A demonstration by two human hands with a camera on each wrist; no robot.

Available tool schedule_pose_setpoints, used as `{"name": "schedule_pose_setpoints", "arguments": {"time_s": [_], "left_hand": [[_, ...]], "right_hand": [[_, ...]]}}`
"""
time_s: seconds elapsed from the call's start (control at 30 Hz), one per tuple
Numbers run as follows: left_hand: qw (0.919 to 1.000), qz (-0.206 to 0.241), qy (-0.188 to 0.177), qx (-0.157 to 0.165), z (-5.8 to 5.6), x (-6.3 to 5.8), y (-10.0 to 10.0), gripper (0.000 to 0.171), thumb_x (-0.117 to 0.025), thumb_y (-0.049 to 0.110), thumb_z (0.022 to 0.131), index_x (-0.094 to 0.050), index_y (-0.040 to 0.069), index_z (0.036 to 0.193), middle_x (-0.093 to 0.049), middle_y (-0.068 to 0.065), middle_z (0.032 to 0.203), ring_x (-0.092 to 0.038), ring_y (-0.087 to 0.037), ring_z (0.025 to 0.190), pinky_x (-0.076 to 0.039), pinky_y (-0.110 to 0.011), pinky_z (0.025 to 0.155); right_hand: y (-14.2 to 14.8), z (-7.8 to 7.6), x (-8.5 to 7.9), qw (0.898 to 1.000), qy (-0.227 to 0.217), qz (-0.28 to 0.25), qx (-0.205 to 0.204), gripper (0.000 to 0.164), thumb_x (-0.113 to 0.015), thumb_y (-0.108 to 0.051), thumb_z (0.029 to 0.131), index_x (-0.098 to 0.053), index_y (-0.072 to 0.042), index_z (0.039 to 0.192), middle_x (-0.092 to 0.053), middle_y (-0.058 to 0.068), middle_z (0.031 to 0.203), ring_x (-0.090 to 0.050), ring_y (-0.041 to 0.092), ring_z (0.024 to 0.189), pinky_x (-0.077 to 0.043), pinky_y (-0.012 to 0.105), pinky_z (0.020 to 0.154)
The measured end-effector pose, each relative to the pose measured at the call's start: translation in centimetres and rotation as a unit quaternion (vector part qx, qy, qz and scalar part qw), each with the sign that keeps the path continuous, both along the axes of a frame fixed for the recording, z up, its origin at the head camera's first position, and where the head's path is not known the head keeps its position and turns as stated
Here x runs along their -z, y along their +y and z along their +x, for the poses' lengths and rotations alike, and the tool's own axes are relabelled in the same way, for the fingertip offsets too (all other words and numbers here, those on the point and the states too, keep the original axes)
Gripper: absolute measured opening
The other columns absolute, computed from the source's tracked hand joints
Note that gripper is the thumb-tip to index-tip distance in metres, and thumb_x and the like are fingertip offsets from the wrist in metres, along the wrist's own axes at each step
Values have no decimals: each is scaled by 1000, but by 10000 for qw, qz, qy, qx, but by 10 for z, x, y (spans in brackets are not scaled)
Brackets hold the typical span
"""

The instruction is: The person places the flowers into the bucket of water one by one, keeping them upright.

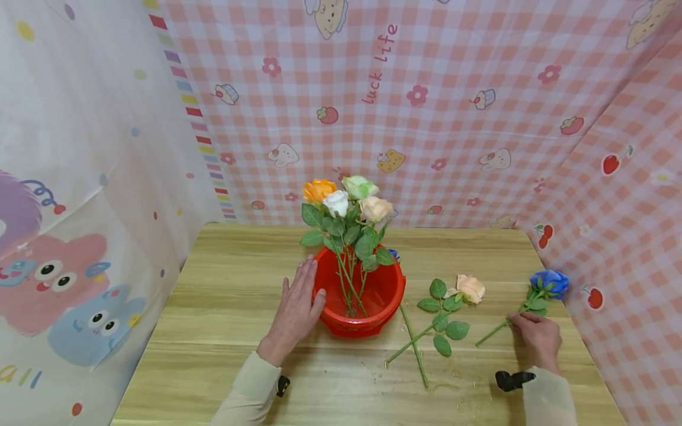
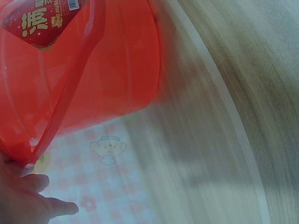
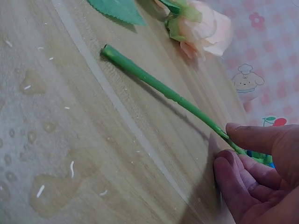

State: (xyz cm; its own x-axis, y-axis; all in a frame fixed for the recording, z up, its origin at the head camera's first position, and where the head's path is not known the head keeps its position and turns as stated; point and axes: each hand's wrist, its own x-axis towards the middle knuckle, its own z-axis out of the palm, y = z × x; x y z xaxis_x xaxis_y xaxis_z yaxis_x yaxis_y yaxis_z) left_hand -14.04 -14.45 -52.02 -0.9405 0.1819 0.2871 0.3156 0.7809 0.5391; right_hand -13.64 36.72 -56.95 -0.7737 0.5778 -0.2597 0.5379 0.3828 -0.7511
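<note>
Four roses (image 1: 336, 203) are standing in one red bucket (image 1: 358, 329).
Left of it, the left hand (image 1: 295, 318) is touching its side with outstretched fingers, gripping nothing; right of it, one peach rose (image 1: 471, 289) is lying crossed with one other stem (image 1: 419, 360); farther right, the right hand (image 1: 538, 335) is pinching one blue rose (image 1: 552, 284) by its stem.

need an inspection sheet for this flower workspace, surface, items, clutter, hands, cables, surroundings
Surface: wood-grain table, wet spots at right
Job's things: red bucket holds four roses; peach rose lies on table, crossing another stem; blue bloom partly hidden behind bucket
Clutter: nothing seen
Hands: left hand rests against bucket; right hand pinches a blue rose's stem
Cables: nothing seen
Surroundings: pink checked cloth behind and at right, patterned white cloth at left
</note>
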Motion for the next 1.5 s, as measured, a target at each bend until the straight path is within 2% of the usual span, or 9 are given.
{"name": "schedule_pose_setpoints", "arguments": {"time_s": [0.1, 0.2, 0.27, 0.4, 0.53, 0.67, 0.87, 1.2, 1.5], "left_hand": [[10000, 25, 19, -4, 0, 0, 0, 64, -48, 26, 105, -32, -3, 160, -28, -16, 168, -25, -36, 155, -20, -73, 116], [10000, 20, 43, -15, 0, 0, 0, 64, -49, 25, 105, -32, -3, 160, -29, -17, 168, -25, -36, 155, -20, -74, 116], [10000, 27, 50, -15, 0, 0, 0, 64, -49, 24, 105, -32, -3, 160, -29, -17, 168, -25, -37, 155, -20, -74, 116], [10000, 38, 39, -10, 0, 0, 0, 64, -48, 25, 105, -32, -3, 160, -28, -16, 168, -26, -37, 155, -19, -74, 117], [10000, 21, 22, -10, 0, 0, 0, 64, -47, 26, 105, -31, -3, 160, -28, -15, 169, -25, -36, 155, -19, -73, 117], [10000, 29, 0, -8, 0, 0, 0, 64, -46, 27, 105, -31, -3, 160, -28, -16, 169, -25, -37, 155, -19, -73, 117], [10000, 65, -29, -4, 0, 0, 0, 64, -47, 26, 105, -31, -3, 160, -29, -17, 168, -24, -36, 155, -18, -72, 117], [10000, 26, -64, -8, 0, 0, 0, 65, -45, 29, 106, -30, -2, 161, -26, -14, 169, -25, -37, 155, -18, -72, 118], [10000, 36, -7, 15, 0, -1, 0, 64, -49, 24, 106, -30, -3, 161, -23, -12, 170, -24, -36, 155, -18, -72, 117]], "right_hand": [[0, -1, 1, 9998, 44, 209, -59, 56, -78, -31, 91, -66, 12, 124, -74, 1, 82, -56, 42, 118, -45, 47, 95], [-1, -2, 2, 9999, 113, 118, -10, 53, -78, -28, 91, -67, 13, 122, -75, 3, 81, -55, 46, 122, -42, 54, 103], [0, -3, 2, 9999, 94, -15, 94, 51, -79, -27, 90, -68, 12, 121, -71, -7, 74, -57, 40, 119, -43, 50, 103], [1, -3, 2, 9959, 203, -789, 402, 36, -80, -21, 90, -74, 9, 109, -65, -18, 64, -69, 9, 87, -53, 25, 82], [0, -2, 2, 9751, 601, -1990, 765, 1, -75, -6, 92, -75, -5, 91, -66, -15, 59, -68, 0, 58, -57, 17, 60], [-2, -1, 3, 9554, 875, -2640, 995, 26, -70, 3, 92, -73, -16, 75, -67, -13, 60, -69, 1, 59, -59, 19, 62], [-1, 1, 4, 9334, 920, -3245, 1225, 40, -66, 6, 94, -72, -22, 66, -70, -10, 64, -71, 2, 62, -59, 19, 65], [-3, 3, 5, 9162, 904, -3658, 1367, 42, -66, 7, 93, -74, -22, 65, -70, -9, 67, -72, 3, 65, -60, 20, 67], [-6, 6, -5, 9133, 878, -3736, 1364, 40, -66, 6, 94, -76, -24, 71, -71, -10, 74, -73, 4, 70, -60, 22, 71]]}}
